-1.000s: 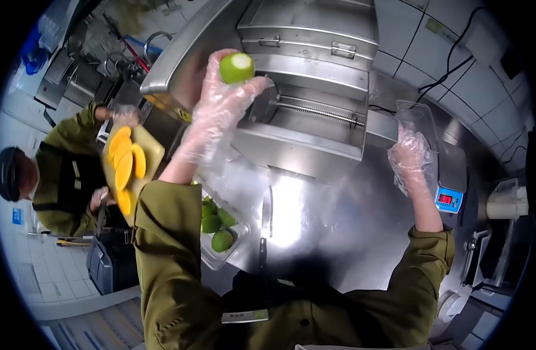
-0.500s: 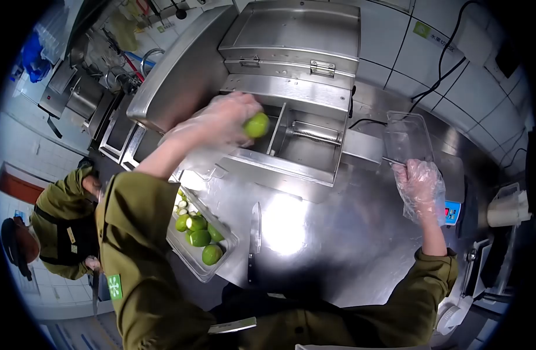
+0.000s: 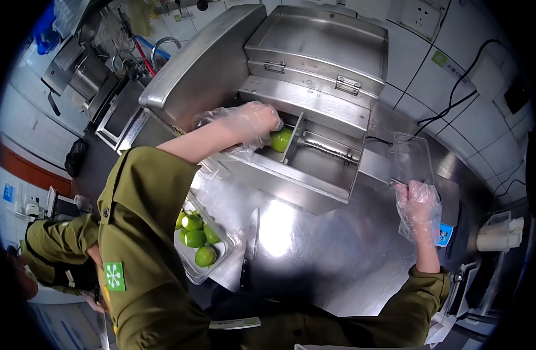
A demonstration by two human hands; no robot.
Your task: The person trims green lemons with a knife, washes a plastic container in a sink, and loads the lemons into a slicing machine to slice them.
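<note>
My left hand (image 3: 257, 123), in a clear plastic glove, reaches into the left compartment of a stainless steel slicer (image 3: 332, 166). Its fingers curl over a green lime (image 3: 281, 140), which shows just below them; the fingertips are partly hidden. Right of a thin divider, a spring-wrapped rod (image 3: 327, 149) runs through the other compartment. Also gloved, my right hand (image 3: 418, 204) is closed around the end of a metal handle (image 3: 397, 182) at the machine's right side, beside a flat metal plate (image 3: 375, 164).
A clear tray (image 3: 224, 249) of limes, some with cut ends, lies front left. A knife (image 3: 251, 233) rests beside it. On the right are a clear container (image 3: 412, 157), a scale with a blue display (image 3: 445, 234) and a white jug (image 3: 498, 236). Another person (image 3: 58, 251) stands at far left.
My left hand has carried the lime right and down into the slicer's left compartment. My right hand stays on the handle. The camera view has shifted slightly.
</note>
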